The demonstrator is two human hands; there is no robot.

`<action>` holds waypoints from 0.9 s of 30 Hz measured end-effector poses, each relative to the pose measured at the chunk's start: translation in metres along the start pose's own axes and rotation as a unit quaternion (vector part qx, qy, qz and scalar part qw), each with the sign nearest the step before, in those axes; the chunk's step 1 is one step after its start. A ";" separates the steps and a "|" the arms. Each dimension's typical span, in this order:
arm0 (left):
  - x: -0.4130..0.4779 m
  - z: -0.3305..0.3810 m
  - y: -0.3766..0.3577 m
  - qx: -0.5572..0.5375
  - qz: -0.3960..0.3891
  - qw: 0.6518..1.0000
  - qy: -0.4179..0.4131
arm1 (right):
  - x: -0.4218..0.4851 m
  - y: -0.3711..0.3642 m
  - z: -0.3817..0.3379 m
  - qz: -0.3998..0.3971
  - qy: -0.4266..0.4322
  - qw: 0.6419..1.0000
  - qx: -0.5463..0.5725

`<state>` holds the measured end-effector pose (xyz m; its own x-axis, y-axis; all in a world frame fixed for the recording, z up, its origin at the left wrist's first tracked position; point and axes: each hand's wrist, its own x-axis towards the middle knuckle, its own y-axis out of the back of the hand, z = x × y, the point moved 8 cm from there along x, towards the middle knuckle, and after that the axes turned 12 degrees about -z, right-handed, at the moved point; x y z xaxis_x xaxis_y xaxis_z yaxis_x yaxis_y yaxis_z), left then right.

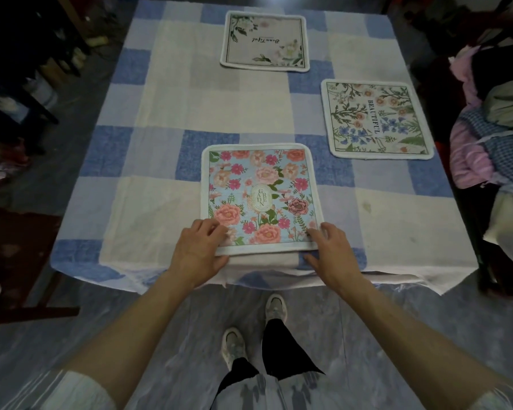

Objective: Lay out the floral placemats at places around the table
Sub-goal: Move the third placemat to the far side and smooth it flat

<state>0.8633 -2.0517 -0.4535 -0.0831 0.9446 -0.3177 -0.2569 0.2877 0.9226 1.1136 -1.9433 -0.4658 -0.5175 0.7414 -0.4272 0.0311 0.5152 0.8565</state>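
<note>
On the tabletop (166, 93), the right placemat (376, 119) is set behind and right of the near placemat (261, 196); the far placemat (265, 41) is set straight behind it.

Pink-rose placemat (279, 176): "GARDEN", in pale gold letters staggered down the oval badge (260, 200) at its centre.
Wildflower placemat (353, 119): "BEAUTIFUL", dark capitals running sideways along its middle.
Far placemat (265, 28): one script word, upside down from here, apparently "Beautiful".
</note>
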 end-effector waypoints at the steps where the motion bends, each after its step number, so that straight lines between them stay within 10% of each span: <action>1: -0.001 -0.001 -0.002 0.004 -0.002 1.000 0.000 | 0.000 -0.002 0.001 -0.006 -0.005 1.000 0.000; 27: 0.006 -0.012 -0.003 0.000 -0.011 1.000 0.002 | 0.001 -0.006 -0.023 -0.010 -0.015 1.000 -0.017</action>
<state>0.8521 -2.0488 -0.4609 -0.0803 0.9373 -0.3392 -0.2581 0.3092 0.9153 1.0932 -1.9553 -0.4654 -0.4910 0.7446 -0.4522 -0.0082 0.5151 0.8571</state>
